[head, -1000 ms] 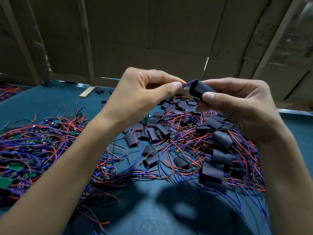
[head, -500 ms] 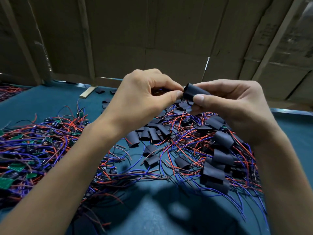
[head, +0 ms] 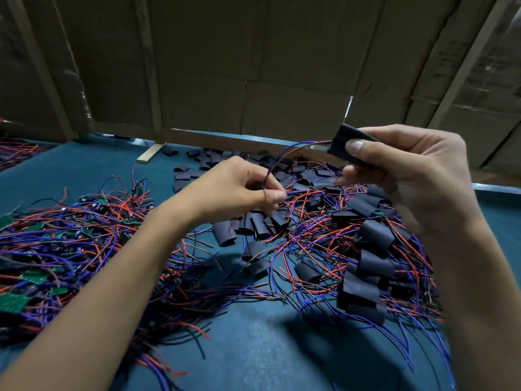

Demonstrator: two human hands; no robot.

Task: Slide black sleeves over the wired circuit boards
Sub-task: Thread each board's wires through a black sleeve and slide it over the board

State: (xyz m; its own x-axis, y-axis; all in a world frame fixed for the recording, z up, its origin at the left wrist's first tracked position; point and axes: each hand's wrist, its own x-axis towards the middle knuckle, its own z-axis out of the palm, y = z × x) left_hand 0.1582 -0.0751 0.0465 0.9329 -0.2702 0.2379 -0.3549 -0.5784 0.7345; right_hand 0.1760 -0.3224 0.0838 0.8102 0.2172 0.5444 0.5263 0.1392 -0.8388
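Note:
My right hand (head: 408, 176) pinches a black sleeve (head: 342, 146) between thumb and fingers, raised above the table. Purple and red wires (head: 293, 149) come out of the sleeve's left end and curve down to my left hand (head: 239, 190), which pinches them lower and to the left. The board inside the sleeve is hidden. A heap of bare green circuit boards with wires (head: 42, 249) lies at the left. Sleeved boards (head: 366, 266) with wires lie in a pile at the right.
Loose black sleeves (head: 214, 162) are scattered at the back of the teal table (head: 253, 348). A wooden strip (head: 148, 153) lies near the back edge. Cardboard panels (head: 253, 66) wall off the far side.
My hands have moved apart: the right one rose to the right with the sleeve, the left one dropped to the left, drawing the wires out through the sleeve.

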